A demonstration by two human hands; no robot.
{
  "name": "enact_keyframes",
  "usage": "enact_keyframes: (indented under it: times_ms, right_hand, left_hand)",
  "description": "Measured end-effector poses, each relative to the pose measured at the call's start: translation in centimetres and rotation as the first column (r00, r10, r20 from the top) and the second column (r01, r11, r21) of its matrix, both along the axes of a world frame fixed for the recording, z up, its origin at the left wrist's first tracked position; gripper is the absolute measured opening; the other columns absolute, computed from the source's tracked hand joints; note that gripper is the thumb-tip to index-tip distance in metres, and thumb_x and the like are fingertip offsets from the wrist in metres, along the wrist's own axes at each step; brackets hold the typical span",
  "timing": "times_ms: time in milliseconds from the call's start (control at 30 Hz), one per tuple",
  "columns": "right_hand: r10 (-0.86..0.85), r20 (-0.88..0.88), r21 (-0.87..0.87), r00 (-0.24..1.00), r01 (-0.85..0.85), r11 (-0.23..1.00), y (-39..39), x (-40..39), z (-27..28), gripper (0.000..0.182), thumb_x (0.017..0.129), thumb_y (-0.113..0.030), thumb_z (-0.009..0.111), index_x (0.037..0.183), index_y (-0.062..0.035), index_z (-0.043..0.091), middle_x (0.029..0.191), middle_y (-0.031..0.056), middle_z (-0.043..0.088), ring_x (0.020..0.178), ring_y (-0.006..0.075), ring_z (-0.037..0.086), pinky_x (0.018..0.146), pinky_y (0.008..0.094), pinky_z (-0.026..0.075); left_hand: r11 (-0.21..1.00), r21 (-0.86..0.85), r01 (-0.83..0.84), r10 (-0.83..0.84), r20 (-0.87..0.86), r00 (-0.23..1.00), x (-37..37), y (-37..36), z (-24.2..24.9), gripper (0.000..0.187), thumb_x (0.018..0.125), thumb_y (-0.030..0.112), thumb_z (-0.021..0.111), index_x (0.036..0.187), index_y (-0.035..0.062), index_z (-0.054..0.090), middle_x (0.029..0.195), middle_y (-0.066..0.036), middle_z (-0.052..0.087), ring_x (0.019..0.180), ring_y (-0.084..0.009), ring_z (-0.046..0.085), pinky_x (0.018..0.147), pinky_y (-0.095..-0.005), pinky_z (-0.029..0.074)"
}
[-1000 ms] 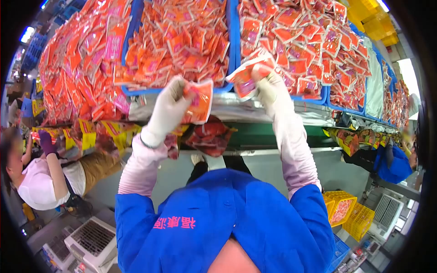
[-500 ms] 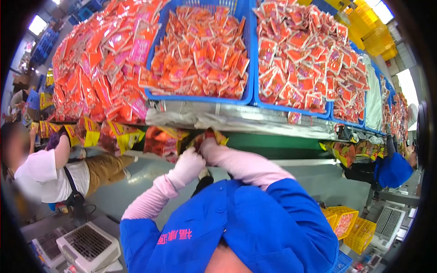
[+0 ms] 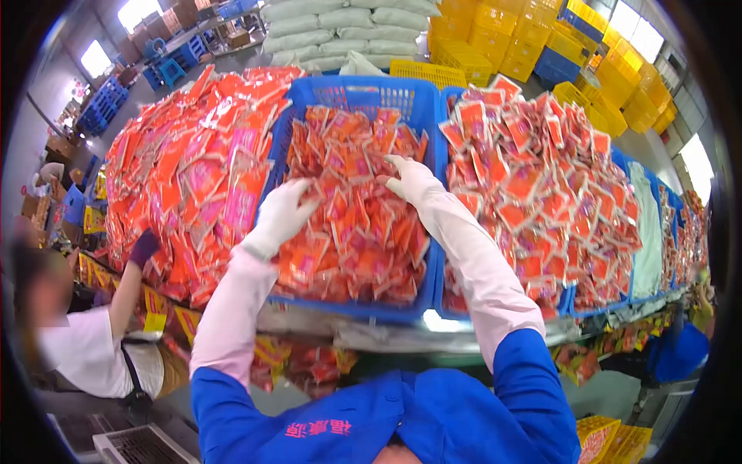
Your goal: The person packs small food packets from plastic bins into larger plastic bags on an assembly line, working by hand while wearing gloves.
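My left hand [image 3: 283, 216], in a white glove, hovers over the left side of a blue crate [image 3: 348, 308] with its fingers curved and the thumb apart. Small red packets [image 3: 352, 232] with pale edges fill that crate. On the crate's right side my right hand [image 3: 411, 180], also gloved in white, reaches over the packets with fingers spread. Both palms face inward, and packets lie between them. Below the crate, red-and-yellow bags [image 3: 313, 363] stand along the belt, partly in shadow near my chest.
Larger red packets [image 3: 193, 178] are heaped to the left, where a co-worker's dark-gloved hand [image 3: 144, 247] reaches. Another packet-filled crate [image 3: 533, 193] adjoins on the right. Behind stand white sacks [image 3: 340, 31] and stacked yellow crates [image 3: 495, 35]. Another person [image 3: 680, 348] is at far right.
Both hands have left the bag at the belt and moved forward over the middle crate. The view has tilted up, and the left co-worker's hand now reaches onto the heap.
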State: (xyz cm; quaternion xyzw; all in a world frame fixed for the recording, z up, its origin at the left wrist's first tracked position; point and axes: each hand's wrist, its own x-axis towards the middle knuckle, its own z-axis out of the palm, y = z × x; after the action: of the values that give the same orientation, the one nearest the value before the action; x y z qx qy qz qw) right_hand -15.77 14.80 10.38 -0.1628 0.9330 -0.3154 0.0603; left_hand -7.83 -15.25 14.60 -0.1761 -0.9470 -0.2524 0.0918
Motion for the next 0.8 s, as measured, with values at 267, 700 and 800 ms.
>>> enact_keyframes:
  times_ms: [267,700,800]
  right_hand:
    - [-0.466,-0.018,0.341,0.885,0.443,0.829,-1.9,-22.2,-11.5,0.092,0.083,-0.073,0.062,0.152,-0.0158,0.042,0.153,0.02,0.043,0.143,0.0371,0.04,0.117,0.048,0.034]
    - [-0.028,0.644,0.056,0.765,-0.01,0.998,-1.3,-13.9,-11.6,0.078,0.083,-0.063,0.063,0.129,0.0004,0.064,0.12,0.0177,0.071,0.115,0.0318,0.066,0.098,0.0376,0.049]
    - [-0.076,0.501,0.168,0.862,-0.01,0.986,-1.7,-3.3,-2.4,0.065,0.086,-0.053,0.063,0.123,0.0003,0.066,0.114,0.0209,0.072,0.11,0.0354,0.066,0.095,0.0392,0.049]
  left_hand:
    - [0.865,-0.369,-0.339,0.427,0.188,0.885,-30.6,3.3,-12.1,0.096,0.077,0.071,0.069,0.148,0.0109,0.046,0.133,-0.023,0.062,0.123,-0.0384,0.061,0.104,-0.0417,0.048]
    - [0.946,-0.022,0.323,-0.236,0.639,0.732,-23.5,3.7,-13.3,0.056,0.076,0.045,0.072,0.118,0.0095,0.071,0.103,-0.017,0.074,0.098,-0.0305,0.07,0.088,-0.04,0.053]
    - [0.911,-0.2,0.361,-0.184,0.586,0.789,-15.5,5.5,-4.2,0.053,0.075,0.041,0.072,0.116,0.0078,0.07,0.105,-0.016,0.074,0.1,-0.0313,0.07,0.086,-0.0426,0.054]
